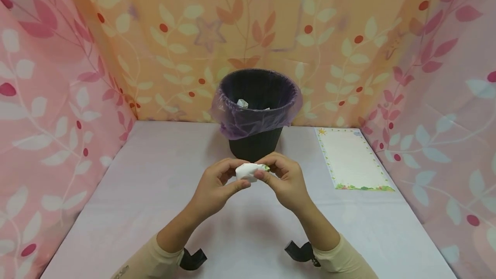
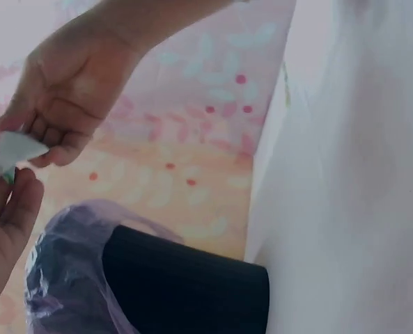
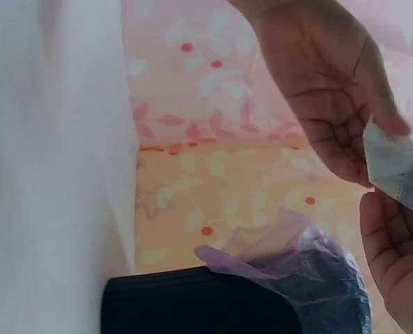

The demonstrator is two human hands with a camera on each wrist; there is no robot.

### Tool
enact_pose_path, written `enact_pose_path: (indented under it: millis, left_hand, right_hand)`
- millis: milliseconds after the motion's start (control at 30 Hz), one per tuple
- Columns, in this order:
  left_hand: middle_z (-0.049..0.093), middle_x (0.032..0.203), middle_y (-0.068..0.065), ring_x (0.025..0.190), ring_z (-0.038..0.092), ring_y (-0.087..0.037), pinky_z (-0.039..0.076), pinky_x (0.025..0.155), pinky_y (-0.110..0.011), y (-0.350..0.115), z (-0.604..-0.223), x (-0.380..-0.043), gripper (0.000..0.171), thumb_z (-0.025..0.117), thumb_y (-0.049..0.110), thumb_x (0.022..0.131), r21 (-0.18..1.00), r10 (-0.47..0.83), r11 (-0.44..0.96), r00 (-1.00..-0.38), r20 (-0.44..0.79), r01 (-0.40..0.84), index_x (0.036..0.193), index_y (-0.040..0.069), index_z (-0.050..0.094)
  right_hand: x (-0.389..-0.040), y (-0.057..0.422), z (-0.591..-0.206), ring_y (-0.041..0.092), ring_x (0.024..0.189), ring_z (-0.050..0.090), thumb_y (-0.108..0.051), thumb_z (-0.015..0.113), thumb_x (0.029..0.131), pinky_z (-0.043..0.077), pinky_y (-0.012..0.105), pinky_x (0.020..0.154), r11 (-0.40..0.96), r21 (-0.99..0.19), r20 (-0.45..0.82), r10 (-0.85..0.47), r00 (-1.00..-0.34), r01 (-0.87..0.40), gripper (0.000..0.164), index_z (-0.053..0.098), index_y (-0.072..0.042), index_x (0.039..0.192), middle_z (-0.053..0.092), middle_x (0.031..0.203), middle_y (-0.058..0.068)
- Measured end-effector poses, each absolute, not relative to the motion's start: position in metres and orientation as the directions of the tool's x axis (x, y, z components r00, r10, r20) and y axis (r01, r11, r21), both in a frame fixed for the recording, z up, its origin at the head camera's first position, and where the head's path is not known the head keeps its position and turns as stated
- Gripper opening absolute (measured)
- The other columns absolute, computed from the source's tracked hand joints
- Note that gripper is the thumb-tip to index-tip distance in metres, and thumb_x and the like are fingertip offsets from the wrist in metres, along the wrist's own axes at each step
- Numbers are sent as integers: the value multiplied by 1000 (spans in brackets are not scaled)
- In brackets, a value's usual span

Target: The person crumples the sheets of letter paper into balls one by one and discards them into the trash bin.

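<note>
Crumpled white paper (image 1: 245, 172) is pinched in the thumb and fingers of both my left hand (image 1: 213, 186) and my right hand (image 1: 286, 181), up over the table (image 1: 155, 162), nearer me than the black bin (image 1: 255, 144). That bin, lined with a purple bag (image 1: 252, 122), stands near the far edge; a bordered sheet (image 1: 354, 158) lies by the far right corner.
</note>
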State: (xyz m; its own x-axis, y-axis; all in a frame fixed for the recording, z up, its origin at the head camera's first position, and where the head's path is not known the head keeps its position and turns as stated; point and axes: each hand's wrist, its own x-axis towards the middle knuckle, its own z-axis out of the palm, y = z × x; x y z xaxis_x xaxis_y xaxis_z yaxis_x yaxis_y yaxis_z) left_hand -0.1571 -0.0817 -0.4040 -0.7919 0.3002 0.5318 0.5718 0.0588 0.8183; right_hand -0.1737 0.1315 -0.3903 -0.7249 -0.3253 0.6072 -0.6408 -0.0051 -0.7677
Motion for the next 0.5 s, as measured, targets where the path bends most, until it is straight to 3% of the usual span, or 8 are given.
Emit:
enact_pose_path:
  millis: [167,300,400,500]
  left_hand:
    - [71,99,-2,87,66,-14,58,76,-23,-79,-407,-156,21,79,1,87,655,257,186,-680,687,732,106,6,72]
    - [71,90,0,79,64,-11,55,67,-22,-78,-408,-155,21,83,1,83,580,274,209,-616,738,788,101,7,72]
    - [71,91,0,79,64,-12,57,68,-24,-80,-406,-154,23,83,6,84,646,315,179,-666,677,742,105,8,73]
    - [70,102,1,88,66,-15,60,78,-28,-85,-400,-154,28,81,11,87,790,388,133,-765,514,599,114,10,72]
  right_hand:
    - [-176,131,-393,19,76,66,-5,76,90,62,34,67,-126,-827,548,-404,-733,-548,11,72,-1,100,68,91,7]
    - [-181,136,-398,16,71,64,-12,78,91,60,29,59,-292,-897,438,-501,-746,-331,7,74,-7,95,69,90,1]
    - [-186,139,-398,15,70,64,-18,79,90,58,26,57,-329,-929,331,-542,-772,-167,5,77,-14,93,71,89,-1]
    - [-188,141,-397,15,70,65,-21,80,89,58,25,59,-271,-948,287,-497,-819,-168,10,79,-14,95,73,89,-1]
